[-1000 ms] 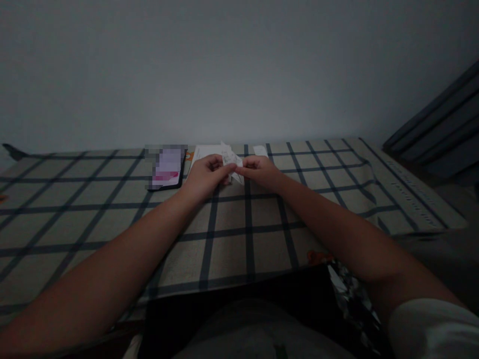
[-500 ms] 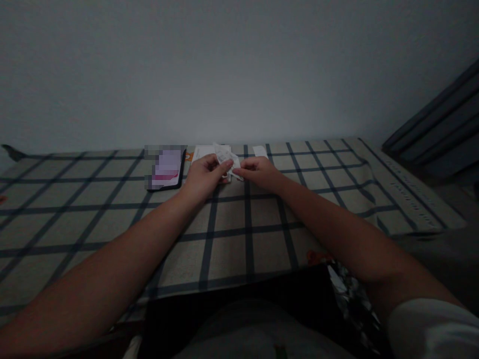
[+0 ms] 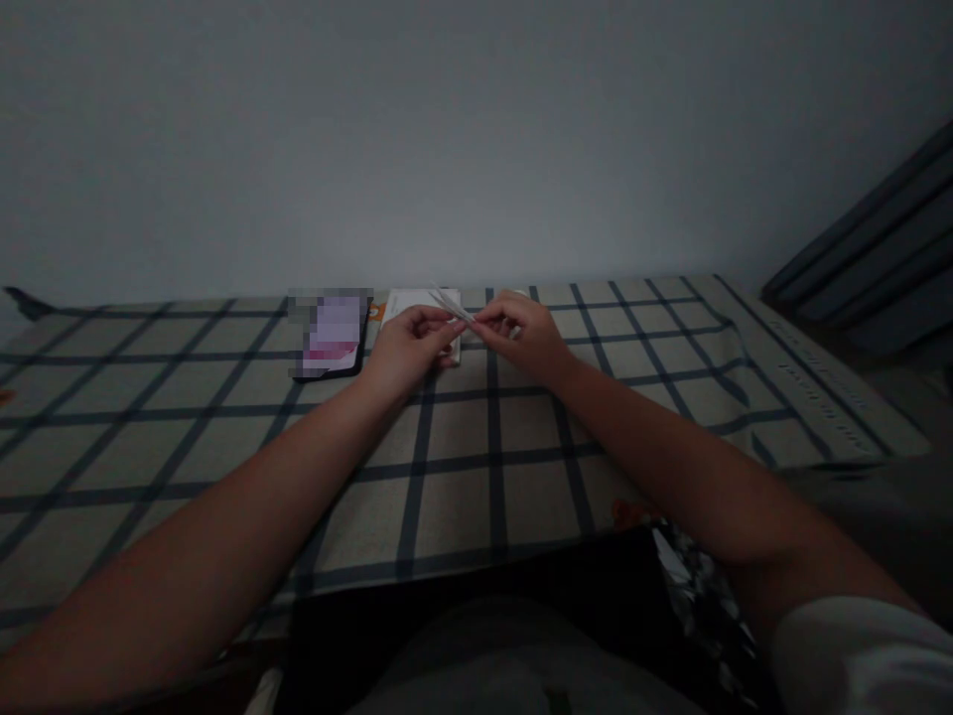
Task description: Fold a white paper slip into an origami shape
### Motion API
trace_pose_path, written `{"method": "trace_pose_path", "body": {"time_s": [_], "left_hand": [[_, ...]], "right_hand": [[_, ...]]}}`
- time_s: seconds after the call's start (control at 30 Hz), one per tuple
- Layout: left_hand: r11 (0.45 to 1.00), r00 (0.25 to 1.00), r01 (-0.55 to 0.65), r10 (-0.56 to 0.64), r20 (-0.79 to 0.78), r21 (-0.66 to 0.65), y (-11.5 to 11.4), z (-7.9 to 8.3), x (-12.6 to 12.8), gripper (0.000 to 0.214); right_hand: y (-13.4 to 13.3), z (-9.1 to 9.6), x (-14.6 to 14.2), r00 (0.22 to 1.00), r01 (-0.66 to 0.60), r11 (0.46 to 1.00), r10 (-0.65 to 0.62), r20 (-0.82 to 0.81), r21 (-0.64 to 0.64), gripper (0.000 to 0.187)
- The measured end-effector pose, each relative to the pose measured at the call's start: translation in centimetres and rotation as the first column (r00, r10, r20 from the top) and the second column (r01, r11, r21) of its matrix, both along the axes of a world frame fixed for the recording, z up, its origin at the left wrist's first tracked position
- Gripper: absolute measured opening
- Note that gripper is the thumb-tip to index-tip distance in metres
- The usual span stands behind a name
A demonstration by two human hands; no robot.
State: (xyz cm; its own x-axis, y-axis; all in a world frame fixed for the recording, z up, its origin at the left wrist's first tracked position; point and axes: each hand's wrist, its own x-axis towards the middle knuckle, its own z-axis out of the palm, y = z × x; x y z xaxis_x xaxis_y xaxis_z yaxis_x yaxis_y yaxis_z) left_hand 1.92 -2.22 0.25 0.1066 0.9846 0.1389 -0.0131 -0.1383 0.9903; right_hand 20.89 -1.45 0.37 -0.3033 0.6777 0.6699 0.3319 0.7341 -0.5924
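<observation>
Between my two hands is a thin white piece of paper (image 3: 445, 298), seen almost edge-on. My left hand (image 3: 408, 345) pinches its lower end between thumb and fingers. From the other side, the thumb and fingertips of my right hand (image 3: 527, 333) close on the same end, and the two hands' fingertips nearly meet. Behind my left hand lies a flat white item (image 3: 406, 300), partly covered by that hand; whether it is a box or a booklet I cannot tell. A small pale edge shows just behind my right hand.
A dark-edged phone (image 3: 339, 328) with a lit, partly blurred screen lies left of my left hand. Something orange (image 3: 377, 312) shows beside it. A checked cloth (image 3: 462, 427) covers the table, which meets a grey wall (image 3: 476, 149). Dark curtain folds (image 3: 879, 238) hang at the right.
The white paper has turned from showing its broad, crumpled face to nearly edge-on. My right hand has risen slightly and rotated, with its fingers more curled. My left hand has hardly moved.
</observation>
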Motion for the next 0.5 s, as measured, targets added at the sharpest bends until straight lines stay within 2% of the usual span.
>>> {"method": "trace_pose_path", "body": {"time_s": [0.2,0.4,0.5], "left_hand": [[0.999,0.998,0.025,-0.024,0.054,-0.020,-0.46,0.48,0.03,0.031],[1.000,0.997,0.024,-0.024,0.072,-0.003,-0.37,0.10,0.22,0.025],[0.998,0.993,0.063,-0.061,0.101,-0.009,-0.50,0.24,0.30,0.024]], "right_hand": [[0.09,-0.03,0.05,0.989,0.004,0.982,-0.031,0.141,0.187,0.020],[0.19,-0.43,0.04,0.967,-0.034,0.970,-0.029,0.253,0.242,0.017],[0.25,-0.59,0.05,0.954,-0.030,0.962,-0.054,0.295,0.273,0.017]]}}
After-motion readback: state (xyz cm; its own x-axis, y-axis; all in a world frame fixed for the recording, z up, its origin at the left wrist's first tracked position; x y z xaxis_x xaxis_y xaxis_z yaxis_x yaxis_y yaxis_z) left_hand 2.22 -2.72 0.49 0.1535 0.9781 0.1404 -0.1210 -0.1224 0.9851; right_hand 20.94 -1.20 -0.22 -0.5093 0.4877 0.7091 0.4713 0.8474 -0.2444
